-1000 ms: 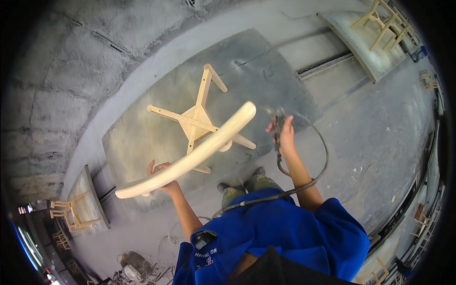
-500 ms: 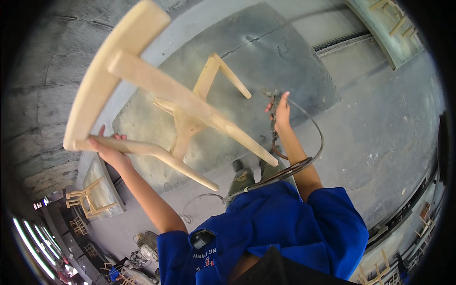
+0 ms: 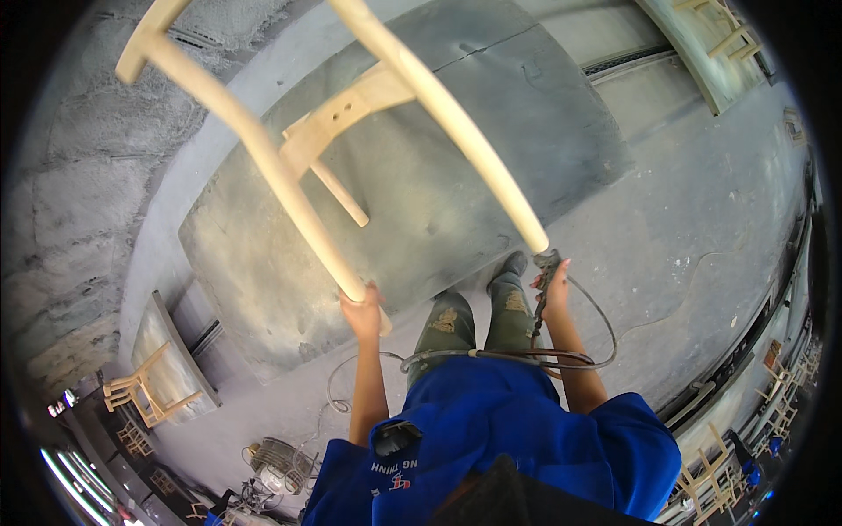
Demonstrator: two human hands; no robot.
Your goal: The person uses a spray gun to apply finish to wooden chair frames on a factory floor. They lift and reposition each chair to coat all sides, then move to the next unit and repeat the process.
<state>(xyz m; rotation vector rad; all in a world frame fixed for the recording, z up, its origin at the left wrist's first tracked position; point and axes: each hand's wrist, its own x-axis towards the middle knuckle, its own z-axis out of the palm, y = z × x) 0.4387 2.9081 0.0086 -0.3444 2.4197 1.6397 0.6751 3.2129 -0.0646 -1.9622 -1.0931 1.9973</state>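
Observation:
A pale wooden chair frame (image 3: 465,140) is tilted up before me, its top end cut off by the upper edge of the picture. My left hand (image 3: 361,314) is closed round the lower end of its left leg. A curved crosspiece with small dark holes joins the two long legs, and a shorter bar shows behind it. My right hand (image 3: 555,294) grips a dark, crusted spray gun (image 3: 545,266) with a hose (image 3: 605,320) looping from it. In the picture the gun's head meets the right leg's tip; whether they touch I cannot tell.
Below the chair lies a large grey panel (image 3: 438,219) on the floor. Another wooden chair (image 3: 145,386) stands on a board at the left. A fan (image 3: 282,460) is at the lower left, and several chairs (image 3: 710,482) at the lower right. The hose crosses my waist.
The chair frame has been turned and swung, so its long legs now point toward me. My left hand has moved right and nearer, onto a leg end. My right hand has lowered with the spray gun.

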